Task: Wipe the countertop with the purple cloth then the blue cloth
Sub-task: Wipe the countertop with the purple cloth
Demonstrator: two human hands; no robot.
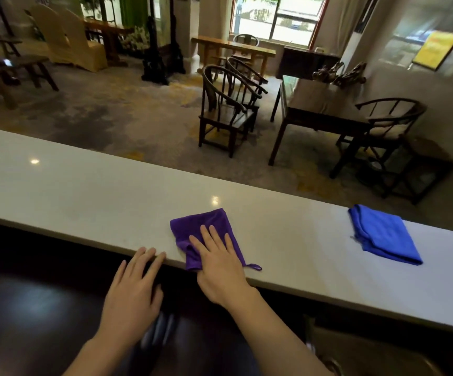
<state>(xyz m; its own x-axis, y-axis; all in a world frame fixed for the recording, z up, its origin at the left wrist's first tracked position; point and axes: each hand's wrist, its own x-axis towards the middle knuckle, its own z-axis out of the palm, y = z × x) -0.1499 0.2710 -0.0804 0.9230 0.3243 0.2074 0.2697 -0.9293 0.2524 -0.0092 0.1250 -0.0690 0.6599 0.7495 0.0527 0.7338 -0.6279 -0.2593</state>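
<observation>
Pale and glossy, the counter (84,185) runs across a lounge of dark wooden armchairs (228,109) and a table (317,104) by a window. At its near edge lies the purple cloth (206,226), pressed flat under the right hand (219,264), fingers spread, nothing clenched. The left hand (133,289) rests open, fingertips on the counter's lip. The blue cloth (385,234) sits folded, well apart to the right. A pull toward the edge could drag the overhanging purple corner off.

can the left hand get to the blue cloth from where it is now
Probably not easily: the left hand rests at the countertop edge, and the right hand, flat on the purple cloth, lies between it and the blue cloth.
</observation>
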